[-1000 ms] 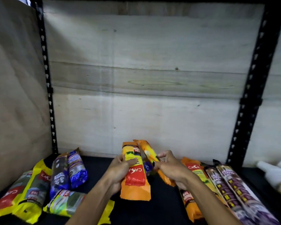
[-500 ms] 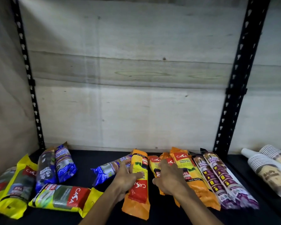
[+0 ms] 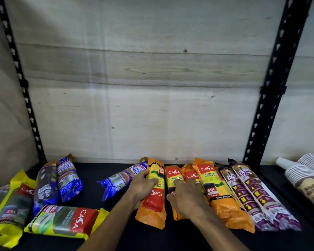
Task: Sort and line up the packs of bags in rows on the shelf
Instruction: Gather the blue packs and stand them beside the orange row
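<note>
Packs of bags lie on a black shelf (image 3: 91, 171). My left hand (image 3: 143, 185) grips an orange pack (image 3: 153, 205) that lies lengthwise with its label upside down. My right hand (image 3: 187, 196) rests flat on a second orange pack (image 3: 172, 178) just to the right. More orange packs (image 3: 217, 196) and two purple drawstring packs (image 3: 252, 192) lie side by side further right. A blue pack (image 3: 120, 180) lies slanted left of my left hand. Two blue packs (image 3: 62, 178) and yellow packs (image 3: 62, 221) are at the left.
A wooden back wall (image 3: 152, 87) closes the shelf, with black perforated uprights at the left (image 3: 25, 98) and the right (image 3: 268, 98). Sleeves of paper cups (image 3: 303, 174) lie on the neighbouring shelf at the far right.
The orange pack in my right hand has come down onto the shelf beside the others. My left hand's pack now lies flat. The view has shifted right, showing the cups.
</note>
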`<action>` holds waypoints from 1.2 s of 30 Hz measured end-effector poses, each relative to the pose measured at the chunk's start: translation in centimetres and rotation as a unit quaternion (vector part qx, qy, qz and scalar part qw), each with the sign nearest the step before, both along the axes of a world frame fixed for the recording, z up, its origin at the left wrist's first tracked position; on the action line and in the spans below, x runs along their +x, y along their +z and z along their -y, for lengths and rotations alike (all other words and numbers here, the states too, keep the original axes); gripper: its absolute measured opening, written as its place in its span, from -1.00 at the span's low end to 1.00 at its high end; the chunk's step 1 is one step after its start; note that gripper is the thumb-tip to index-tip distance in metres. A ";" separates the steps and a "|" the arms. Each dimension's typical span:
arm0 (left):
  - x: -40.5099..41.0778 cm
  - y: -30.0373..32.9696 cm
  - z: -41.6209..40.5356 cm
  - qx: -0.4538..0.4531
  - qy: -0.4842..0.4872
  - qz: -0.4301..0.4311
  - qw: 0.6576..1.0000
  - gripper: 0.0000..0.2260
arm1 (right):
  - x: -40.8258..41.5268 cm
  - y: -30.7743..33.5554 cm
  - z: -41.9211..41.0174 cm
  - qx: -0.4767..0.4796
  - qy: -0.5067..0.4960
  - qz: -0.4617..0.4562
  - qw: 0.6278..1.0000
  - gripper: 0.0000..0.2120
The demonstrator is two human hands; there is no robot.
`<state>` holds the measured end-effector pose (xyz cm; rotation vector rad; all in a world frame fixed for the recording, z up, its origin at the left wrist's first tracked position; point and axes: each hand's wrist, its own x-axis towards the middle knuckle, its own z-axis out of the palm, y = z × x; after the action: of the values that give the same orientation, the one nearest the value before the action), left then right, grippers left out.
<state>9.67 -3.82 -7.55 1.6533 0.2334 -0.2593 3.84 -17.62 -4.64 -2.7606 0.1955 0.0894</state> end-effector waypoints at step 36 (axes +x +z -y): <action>-7.0 0.5 -1.6 0.345 -0.117 -0.032 0.931 -0.46 | 12.6 0.5 -2.4 -0.029 0.104 -0.078 0.991 -0.40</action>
<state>2.71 -2.25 -7.08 2.3815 0.1863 -0.4464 16.45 -15.23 -4.17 -2.8239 -0.0523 0.3604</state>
